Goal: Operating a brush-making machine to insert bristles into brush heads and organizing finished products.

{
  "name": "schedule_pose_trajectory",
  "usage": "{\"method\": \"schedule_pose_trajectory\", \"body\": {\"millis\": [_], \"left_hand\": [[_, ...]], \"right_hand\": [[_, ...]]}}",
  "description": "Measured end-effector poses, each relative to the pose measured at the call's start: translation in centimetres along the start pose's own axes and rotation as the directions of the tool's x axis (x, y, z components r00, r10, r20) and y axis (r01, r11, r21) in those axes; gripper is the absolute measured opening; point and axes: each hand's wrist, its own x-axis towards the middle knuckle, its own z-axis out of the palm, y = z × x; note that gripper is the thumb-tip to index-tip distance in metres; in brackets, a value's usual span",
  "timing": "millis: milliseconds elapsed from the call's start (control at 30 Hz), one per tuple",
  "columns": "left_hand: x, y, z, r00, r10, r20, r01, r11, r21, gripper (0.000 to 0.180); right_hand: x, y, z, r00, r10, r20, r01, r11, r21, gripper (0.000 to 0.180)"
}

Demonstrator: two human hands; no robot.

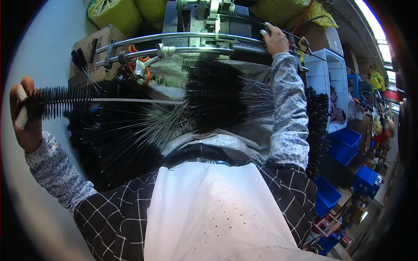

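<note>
Black-bristled twisted-wire brush [74,101] sits at far left, its tip clamped in the fingers of the left hand [30,130], over fanned black brushes [215,93]. The right hand [277,42], its grip unclear, meets a thin black brush [237,17] near chrome-railed machinery [187,36], amid bulging yellow sacks [115,18] and blue plastic crates [344,145].

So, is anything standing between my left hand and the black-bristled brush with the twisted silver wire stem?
Nothing visible stands in the way: your left hand, wearing white finger coverings, grips that black-bristled brush by its bristled end. The fanned black brushes with silver stems lie lower and rightward, not between them.
</note>
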Motion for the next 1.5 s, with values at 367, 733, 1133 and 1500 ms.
{"method": "schedule_pose_trajectory", "body": {"millis": [367, 733, 1133, 1500], "left_hand": [[5.7, -2.3, 7.1, 0.994, 0.090, 0.054, -0.088, 0.995, -0.046, 0.036], [10.8, -7.6, 17.9, 0.973, 0.174, 0.153, -0.142, 0.970, -0.200, 0.023], [-6.8, -7.8, 4.1, 0.517, -0.847, -0.123, 0.658, 0.302, 0.690, 0.047], [-8.4, -7.5, 3.6, 0.631, -0.776, -0.030, 0.768, 0.618, 0.167, 0.047]], "right_hand": [[3.8, 8.7, -2.9, 0.931, -0.028, 0.363, -0.037, 0.985, 0.171, 0.026], [-7.2, -12.8, -12.5, 0.721, -0.606, 0.338, 0.142, 0.606, 0.783, 0.040], [-1.3, -5.5, -3.1, 0.968, -0.249, -0.036, 0.241, 0.959, -0.151, 0.026], [-0.3, -5.3, -1.5, 0.963, -0.266, 0.046, 0.269, 0.948, -0.169, 0.027]]}}
